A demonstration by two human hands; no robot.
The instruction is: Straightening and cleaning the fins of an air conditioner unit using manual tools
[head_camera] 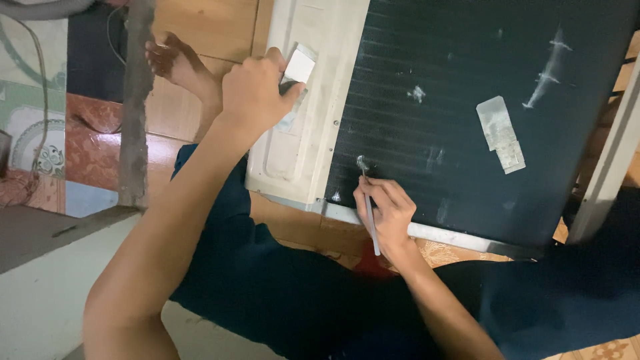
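A white air-conditioner unit lies flat, its dark finned coil panel facing up. My left hand rests closed on the unit's white end cover and pinches a small square white piece between thumb and fingers. My right hand holds a thin grey stick-like tool like a pen. The tool's tip touches a pale smear near the lower left corner of the fins.
Pale patches and a taped rectangle mark the fins. My bare foot lies on the wooden floor beside a grey post. Patterned tiles are at left, a white rail at right.
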